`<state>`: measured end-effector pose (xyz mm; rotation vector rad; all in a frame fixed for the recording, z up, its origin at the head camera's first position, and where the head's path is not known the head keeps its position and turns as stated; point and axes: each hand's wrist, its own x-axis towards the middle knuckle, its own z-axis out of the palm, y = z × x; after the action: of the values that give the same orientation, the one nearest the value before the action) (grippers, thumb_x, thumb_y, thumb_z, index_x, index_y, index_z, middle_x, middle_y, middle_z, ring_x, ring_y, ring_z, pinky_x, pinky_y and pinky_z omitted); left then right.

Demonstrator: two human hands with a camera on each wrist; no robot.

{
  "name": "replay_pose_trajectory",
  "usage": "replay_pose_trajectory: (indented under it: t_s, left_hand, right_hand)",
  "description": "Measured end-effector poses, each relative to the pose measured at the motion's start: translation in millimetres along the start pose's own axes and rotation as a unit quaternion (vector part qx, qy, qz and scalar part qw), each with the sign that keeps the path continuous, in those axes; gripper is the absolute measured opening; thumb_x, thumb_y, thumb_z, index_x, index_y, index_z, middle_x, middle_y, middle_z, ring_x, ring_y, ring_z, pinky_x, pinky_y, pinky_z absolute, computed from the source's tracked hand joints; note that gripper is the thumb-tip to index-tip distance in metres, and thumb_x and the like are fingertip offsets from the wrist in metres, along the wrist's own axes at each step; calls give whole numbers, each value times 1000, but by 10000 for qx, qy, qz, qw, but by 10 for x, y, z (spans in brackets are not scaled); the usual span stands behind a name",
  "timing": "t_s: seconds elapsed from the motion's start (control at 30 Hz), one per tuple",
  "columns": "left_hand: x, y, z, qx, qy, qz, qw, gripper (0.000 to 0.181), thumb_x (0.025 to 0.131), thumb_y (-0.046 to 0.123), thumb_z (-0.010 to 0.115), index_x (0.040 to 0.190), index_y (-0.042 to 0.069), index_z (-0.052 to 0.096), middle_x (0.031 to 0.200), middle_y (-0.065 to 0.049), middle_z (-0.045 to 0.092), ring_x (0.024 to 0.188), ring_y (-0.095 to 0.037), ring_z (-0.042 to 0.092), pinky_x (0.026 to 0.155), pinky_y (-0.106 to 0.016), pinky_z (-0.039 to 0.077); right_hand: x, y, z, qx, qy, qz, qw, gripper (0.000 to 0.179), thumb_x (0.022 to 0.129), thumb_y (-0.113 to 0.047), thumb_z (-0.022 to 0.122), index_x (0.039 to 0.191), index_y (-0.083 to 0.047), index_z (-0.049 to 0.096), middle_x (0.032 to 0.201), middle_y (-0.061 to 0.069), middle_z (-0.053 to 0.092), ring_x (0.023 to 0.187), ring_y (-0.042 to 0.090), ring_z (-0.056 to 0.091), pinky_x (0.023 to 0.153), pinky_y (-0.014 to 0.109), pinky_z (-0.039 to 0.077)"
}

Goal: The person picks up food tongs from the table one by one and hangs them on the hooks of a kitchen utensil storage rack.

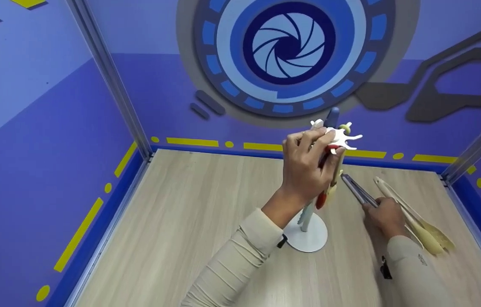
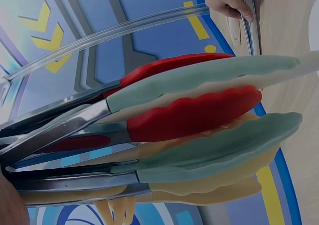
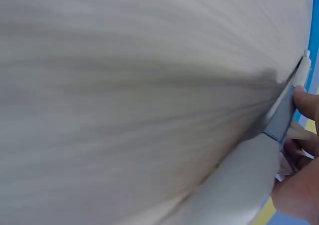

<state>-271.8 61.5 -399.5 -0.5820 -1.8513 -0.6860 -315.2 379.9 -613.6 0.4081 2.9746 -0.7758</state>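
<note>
My left hand (image 1: 306, 164) grips the white hooked top (image 1: 344, 138) of a utensil stand, whose round base (image 1: 315, 238) rests on the table. Several tongs hang below this hand; in the left wrist view they include red-tipped tongs (image 2: 192, 116), green-tipped tongs (image 2: 224, 148) and beige-tipped tongs (image 2: 209, 197). To the right, my right hand (image 1: 387, 215) holds steel-armed tongs (image 1: 353, 186) low over the table. Its wrist view shows their pale head (image 3: 232, 182) close to the camera, with thumb and fingers around the metal arms.
Beige tongs (image 1: 427, 238) lie on the table just right of my right hand. Blue printed walls (image 1: 146, 94) with metal frame posts (image 1: 108, 72) enclose the wooden table (image 1: 180, 221) at the back and both sides.
</note>
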Motion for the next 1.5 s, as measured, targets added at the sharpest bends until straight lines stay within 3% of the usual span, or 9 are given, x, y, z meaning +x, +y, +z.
replay_pose_trajectory:
  t_s: [0.13,0.3,0.53,0.8,1.2,1.5]
  left_hand:
    - [5,6,-10,-5,24,-20,10000,36,102,44,69,127,19,76,132,0,70,118,-17,51,97,-30,44]
    - [-8,15,-20,-11,-1,-55,10000,36,102,44,69,128,19,75,133,-1,69,118,-17,50,97,-31,44]
    - [-13,15,-7,15,100,1,9999,35,102,42,71,127,18,76,131,-2,70,116,-17,51,97,-31,45]
    - [-14,20,-8,-32,76,-27,10000,36,102,42,70,127,17,75,132,-2,70,116,-17,50,97,-31,44]
    - [-14,22,-2,-56,85,-69,9999,36,102,42,70,128,17,75,131,-1,70,117,-17,50,97,-31,43]
    - [77,3,-114,108,28,104,9999,35,99,47,71,122,23,80,123,5,77,111,-16,54,97,-38,40]
  right_hand:
    - [34,-62,-29,-629,-7,-397,9972,48,102,-31,64,111,16,65,95,27,62,80,34,58,64,48,47]
    - [46,-126,11,-1238,-86,-858,9886,41,103,-22,59,104,19,64,94,30,61,83,39,59,74,57,51]
    - [44,-171,12,-1427,-188,-1100,9835,30,97,-10,58,95,19,65,91,34,63,75,39,65,66,57,57]
    - [18,-193,-6,-1295,-314,-1103,9849,37,96,-8,57,112,25,57,102,41,61,95,55,65,80,64,55]
    - [49,-165,75,-1225,-353,-985,9869,51,104,-12,49,139,26,43,119,46,54,114,63,58,93,67,53]
    - [29,-141,112,-1072,-287,-943,9893,53,106,-12,47,143,25,41,121,47,52,116,65,57,94,68,53]
